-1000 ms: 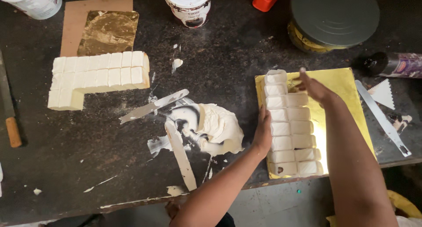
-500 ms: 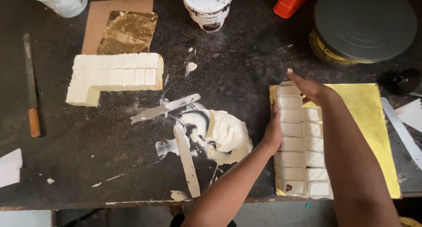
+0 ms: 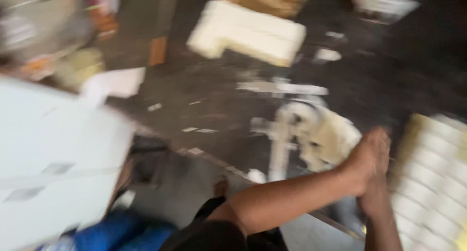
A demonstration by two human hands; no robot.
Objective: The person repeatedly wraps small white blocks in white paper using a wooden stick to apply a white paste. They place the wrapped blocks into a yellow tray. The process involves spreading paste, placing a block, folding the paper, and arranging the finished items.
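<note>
View: heavily motion-blurred, tilted, looking down over a dark worktable [image 3: 194, 110] and the floor beside it.
Far left: a large pale blue-white panel [image 3: 53, 168] fills the lower left corner; blue fabric [image 3: 121, 234] shows under it.
Upper left: blurred clutter, with a white sheet [image 3: 114, 83] lying near the table edge.
Top centre: an L-shaped slab of white blocks [image 3: 248, 32] rests on the table, well apart from the hands.
Centre: a flat pale strip [image 3: 282, 88] lies across the table; below it sits a smear of cream-coloured paste [image 3: 326, 134] with a pale stick [image 3: 278, 151] running through it.
Left hand [image 3: 362, 166]: forearm reaches in from the bottom centre; the hand rests at the left edge of the rows of white blocks, just beside the paste. Fingers look flat rather than curled, but blur hides whether they grip anything.
Right hand [image 3: 379, 195]: lies close against the left hand, seemingly touching it; I cannot tell its finger position.
Right: rows of white blocks [image 3: 433, 183] lie on a yellow sheet [image 3: 413, 129], cut off by the frame edge.
</note>
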